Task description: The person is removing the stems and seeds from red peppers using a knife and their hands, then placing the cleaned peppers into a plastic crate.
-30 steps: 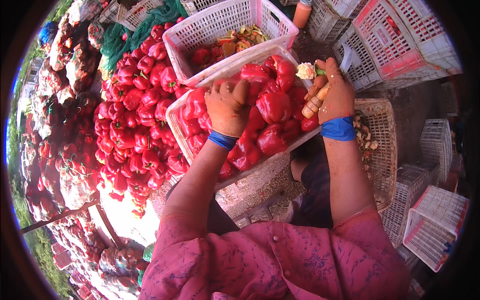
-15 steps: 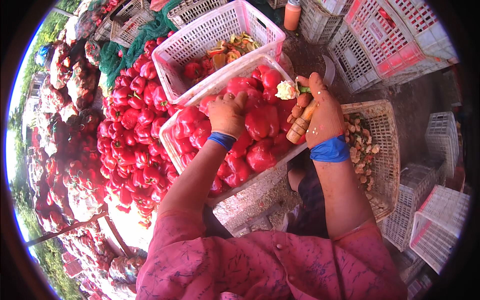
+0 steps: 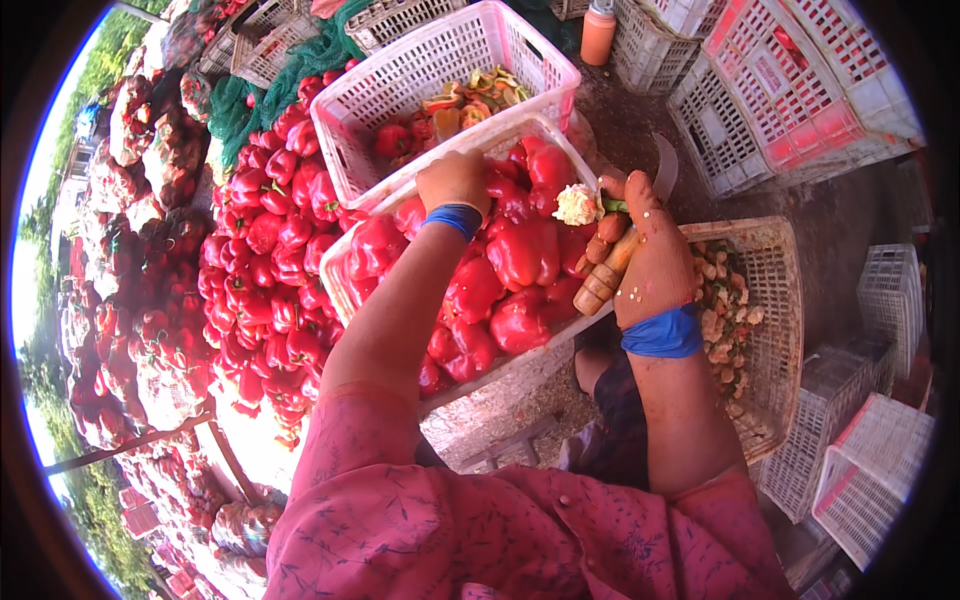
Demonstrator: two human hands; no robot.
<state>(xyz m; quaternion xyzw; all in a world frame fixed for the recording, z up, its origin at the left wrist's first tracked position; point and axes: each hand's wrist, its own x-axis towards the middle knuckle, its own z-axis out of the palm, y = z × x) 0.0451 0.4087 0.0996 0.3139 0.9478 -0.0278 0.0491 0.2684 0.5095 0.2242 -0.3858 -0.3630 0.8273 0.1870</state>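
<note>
Red bell peppers (image 3: 520,262) fill a pale plastic crate (image 3: 470,382) in front of me. My left hand (image 3: 453,182), in an orange glove with a blue band at the wrist, is over the crate's far part. Its fingers point down and are hidden, so a grip cannot be made out. My right hand (image 3: 652,250), gloved alike, is closed round the wooden handle (image 3: 600,280) of a knife. The knife's curved blade (image 3: 665,165) shows beyond the thumb. A pale pepper core (image 3: 580,205) with a green stem is pinched in the same hand.
Beyond the peppers stands a pinkish-white crate (image 3: 345,130) with pepper scraps. A basket (image 3: 770,330) of cut-out cores is at my right. Loose red peppers (image 3: 265,270) are heaped at my left. Stacked crates (image 3: 780,90) and an orange bottle (image 3: 598,35) are at the back right.
My left hand has moved away from me, from over the peppers to near the crate's far rim, its fingers now out of sight. The right hand keeps the knife and core, almost unmoved.
</note>
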